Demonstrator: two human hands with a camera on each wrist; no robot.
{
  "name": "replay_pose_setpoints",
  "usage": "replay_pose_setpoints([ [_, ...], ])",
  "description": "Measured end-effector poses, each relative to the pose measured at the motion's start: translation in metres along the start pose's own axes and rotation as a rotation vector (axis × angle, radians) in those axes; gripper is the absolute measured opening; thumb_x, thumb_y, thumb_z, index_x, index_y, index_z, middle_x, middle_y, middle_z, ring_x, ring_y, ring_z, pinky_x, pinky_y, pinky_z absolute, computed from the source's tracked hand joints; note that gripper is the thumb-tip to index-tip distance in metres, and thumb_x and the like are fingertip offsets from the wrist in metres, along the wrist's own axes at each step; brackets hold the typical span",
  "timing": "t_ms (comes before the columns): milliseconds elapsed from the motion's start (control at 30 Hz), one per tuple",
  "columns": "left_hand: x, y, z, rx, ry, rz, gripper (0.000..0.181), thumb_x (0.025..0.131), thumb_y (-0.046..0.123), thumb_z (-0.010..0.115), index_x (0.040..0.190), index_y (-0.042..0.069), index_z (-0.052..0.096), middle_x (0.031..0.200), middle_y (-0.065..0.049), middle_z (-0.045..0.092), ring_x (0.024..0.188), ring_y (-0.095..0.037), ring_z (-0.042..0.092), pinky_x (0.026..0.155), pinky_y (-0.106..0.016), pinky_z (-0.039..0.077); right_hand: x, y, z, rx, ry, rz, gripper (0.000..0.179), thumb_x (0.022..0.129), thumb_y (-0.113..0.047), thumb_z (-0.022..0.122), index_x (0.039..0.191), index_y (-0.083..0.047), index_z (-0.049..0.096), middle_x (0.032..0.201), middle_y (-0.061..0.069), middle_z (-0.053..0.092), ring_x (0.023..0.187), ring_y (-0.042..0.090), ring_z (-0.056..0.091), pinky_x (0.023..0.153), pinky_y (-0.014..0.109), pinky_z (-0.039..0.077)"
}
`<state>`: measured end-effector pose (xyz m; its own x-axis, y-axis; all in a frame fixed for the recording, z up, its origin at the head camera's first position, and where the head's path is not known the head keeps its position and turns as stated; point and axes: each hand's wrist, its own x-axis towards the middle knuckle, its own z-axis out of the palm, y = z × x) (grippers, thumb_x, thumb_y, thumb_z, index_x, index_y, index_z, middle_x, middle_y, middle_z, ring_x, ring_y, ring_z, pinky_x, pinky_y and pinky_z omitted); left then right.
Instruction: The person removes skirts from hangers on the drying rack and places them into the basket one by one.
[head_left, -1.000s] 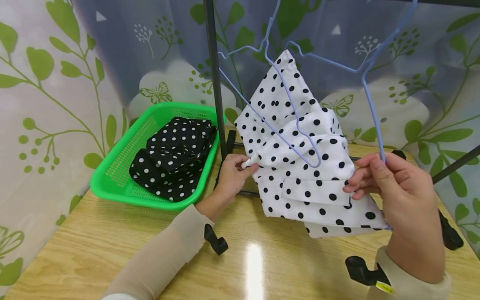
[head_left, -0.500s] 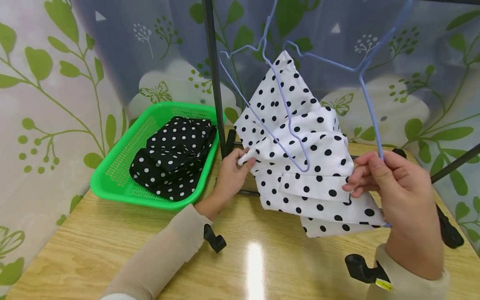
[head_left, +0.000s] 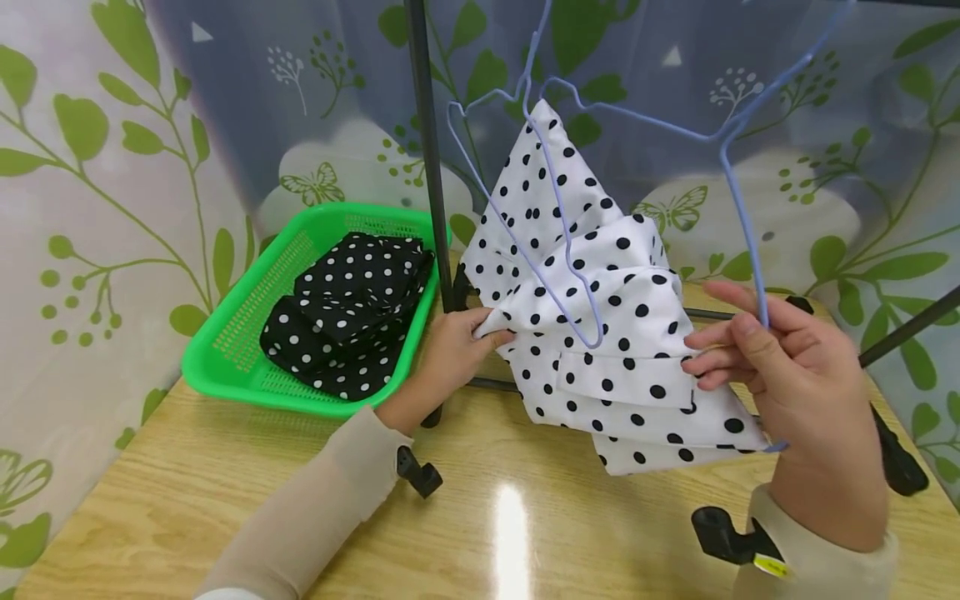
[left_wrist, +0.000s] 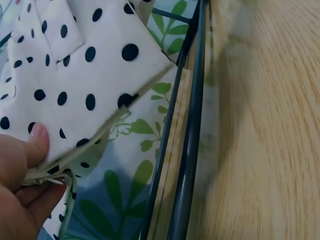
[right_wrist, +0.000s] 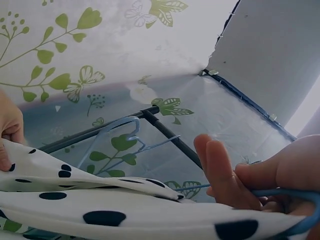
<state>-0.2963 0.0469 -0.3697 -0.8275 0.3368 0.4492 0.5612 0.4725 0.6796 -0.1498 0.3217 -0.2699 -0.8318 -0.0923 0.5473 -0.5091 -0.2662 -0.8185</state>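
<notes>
A white garment with black polka dots (head_left: 630, 325) hangs in folds between my hands; its exact kind is hard to tell. My left hand (head_left: 453, 350) pinches its left edge between thumb and fingers, also seen on the cloth (left_wrist: 90, 75) in the left wrist view. In my right hand (head_left: 813, 392) is the right side of a blue clothes hanger (head_left: 738, 192), held between thumb and fingers, with other fingers extended toward the cloth. The garment's lower right corner lies by the hanger's lower bar. Folds hide part of the hanger.
A second blue hanger (head_left: 568, 250) dangles in front of the garment. Left of a dark rack post (head_left: 430, 142) sits a green basket (head_left: 202, 367) holding a black garment with white dots (head_left: 345, 308). Everything stands on a wooden table (head_left: 420, 533) before a leaf-patterned curtain.
The garment and its top corner have shifted left, my left hand still pinching the edge. The second hanger has swung left. Fingers of my right hand have spread a little.
</notes>
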Motion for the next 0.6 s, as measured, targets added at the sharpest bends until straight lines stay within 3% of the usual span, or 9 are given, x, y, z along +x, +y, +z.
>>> replay_pose_setpoints([
  [100, -0.001, 0.000, 0.000, 0.025, 0.013, 0.009, 0.022, 0.081, 0.021, 0.079, 0.094, 0.003, 0.075, 0.080, -0.007, 0.072, 0.066, -0.015, 0.060, 0.061, -0.030, 0.050, 0.000, 0.003, -0.001, 0.048, -0.012, 0.005, 0.032, 0.100, 0.013, 0.031, 0.124, 0.018, 0.052, 0.089, 0.023, 0.070, 0.077, 0.026, 0.072, 0.064, 0.029, 0.057],
  [200, -0.002, 0.004, -0.002, 0.062, -0.003, 0.005, 0.020, 0.084, 0.021, 0.076, 0.094, 0.004, 0.072, 0.076, -0.006, 0.068, 0.064, -0.016, 0.057, 0.059, -0.029, 0.048, 0.001, 0.005, -0.002, 0.111, -0.011, 0.000, 0.029, 0.100, 0.013, 0.030, 0.113, 0.021, 0.055, 0.087, 0.025, 0.068, 0.077, 0.028, 0.071, 0.066, 0.031, 0.057],
  [400, -0.002, 0.013, -0.008, 0.120, -0.063, 0.034, 0.017, 0.090, 0.020, 0.069, 0.097, 0.007, 0.062, 0.065, -0.003, 0.055, 0.057, -0.016, 0.050, 0.054, -0.028, 0.041, 0.001, 0.005, -0.005, 0.099, 0.028, -0.018, 0.029, 0.102, 0.009, 0.030, 0.103, 0.018, 0.057, 0.083, 0.021, 0.067, 0.074, 0.027, 0.070, 0.065, 0.030, 0.057],
  [500, -0.004, 0.017, -0.012, 0.118, -0.084, 0.033, 0.017, 0.090, 0.019, 0.069, 0.100, 0.006, 0.064, 0.069, -0.005, 0.062, 0.061, -0.017, 0.055, 0.057, -0.029, 0.045, 0.001, 0.005, -0.007, 0.133, 0.039, -0.017, 0.029, 0.101, 0.010, 0.029, 0.103, 0.021, 0.056, 0.081, 0.023, 0.066, 0.072, 0.029, 0.069, 0.065, 0.032, 0.057],
  [600, -0.005, 0.022, -0.017, 0.121, -0.108, 0.005, 0.019, 0.091, 0.018, 0.069, 0.104, 0.005, 0.068, 0.085, -0.007, 0.071, 0.074, -0.019, 0.065, 0.067, -0.032, 0.052, 0.001, 0.006, -0.010, 0.147, 0.044, -0.009, 0.029, 0.101, 0.010, 0.029, 0.103, 0.021, 0.056, 0.081, 0.023, 0.066, 0.071, 0.029, 0.069, 0.064, 0.032, 0.057],
])
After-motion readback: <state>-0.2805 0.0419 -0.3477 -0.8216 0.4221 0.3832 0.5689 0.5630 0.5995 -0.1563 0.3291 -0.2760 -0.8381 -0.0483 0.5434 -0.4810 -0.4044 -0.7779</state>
